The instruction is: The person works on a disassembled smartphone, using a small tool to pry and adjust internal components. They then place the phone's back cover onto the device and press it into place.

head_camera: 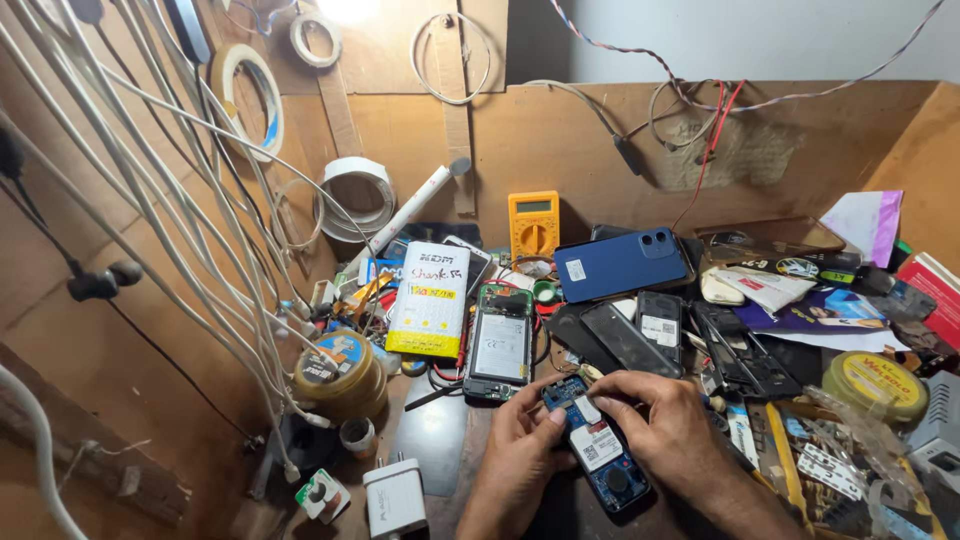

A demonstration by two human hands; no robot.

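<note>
**Two hands on one opened handset, bench crowded on all sides**

Two sets of fingers meet on the same item, and we start there. Our right hand (668, 425) curls its thumb and forefinger into a pinch at the upper end of the small blue phone (598, 443), over the exposed board; what sits in that pinch is too small to tell. Our left hand (522, 445) wraps the phone's left edge, thumb laid on top, fingers clenched underneath, so the body is braced while the other hand works.

We note the blue phone lies face down, back cover off, a white label showing at its middle, low and central on the bench just before us.

Moving outward, a second opened handset (499, 345) lies just beyond the left hand, its metal shield upward. Beside it stands a white-and-yellow flat battery pack (430, 298). A yellow multimeter (533, 224) leans against the wooden back wall (560, 140), within reach. A larger blue smartphone (620, 264) rests face down over black back covers (625, 335). A white charger plug (394, 496) sits near the left wrist, and tape rolls (355, 195) hang at the left wall among white cables (170, 200).
</note>
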